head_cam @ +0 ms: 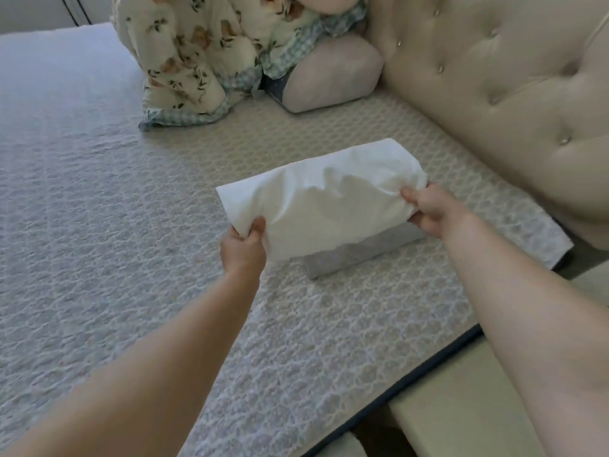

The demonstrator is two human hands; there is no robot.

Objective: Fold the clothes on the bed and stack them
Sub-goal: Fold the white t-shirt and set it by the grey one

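A folded white garment [324, 196] hangs just above the bed, held between both hands. My left hand [244, 247] grips its near left corner, thumb on top. My right hand [431, 209] pinches its right end. Under the white garment lies a folded grey garment [359, 255] flat on the quilted bedspread [99, 199]; only its near edge shows, the rest is hidden by the white cloth.
A floral quilt [197, 57] is bunched at the head of the bed beside a pale pink pillow [333, 74]. The tufted beige headboard [494, 87] stands to the right. The bed's edge [428, 367] runs diagonally at lower right.
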